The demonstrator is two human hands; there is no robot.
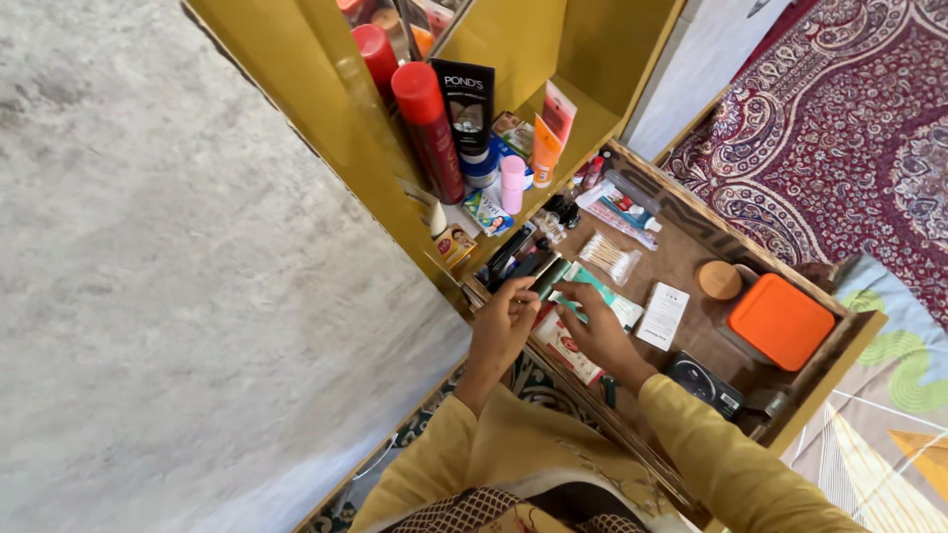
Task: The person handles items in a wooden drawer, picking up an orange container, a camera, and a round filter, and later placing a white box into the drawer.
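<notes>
Both hands reach into an open wooden drawer (691, 212) of a yellow cabinet. My left hand (504, 324) is curled at the drawer's left end, its fingertips closed on a slim dark green case (549, 275) among other dark slim items (513, 255). My right hand (595, 334) lies beside it. Its fingers pinch a long teal and white box (614, 301) that rests on the drawer floor. A red and white packet (566, 351) lies partly under my right hand. Both sleeves are yellow.
The drawer also holds a bag of cotton swabs (608, 257), a white card (664, 315), a round wooden lid (719, 280), an orange square box (781, 322), a black device (703, 383) and a tube (618, 213). The shelf above carries red spray cans (431, 130), tubes, and a pink bottle (513, 184). A patterned red carpet (849, 109) lies at the right.
</notes>
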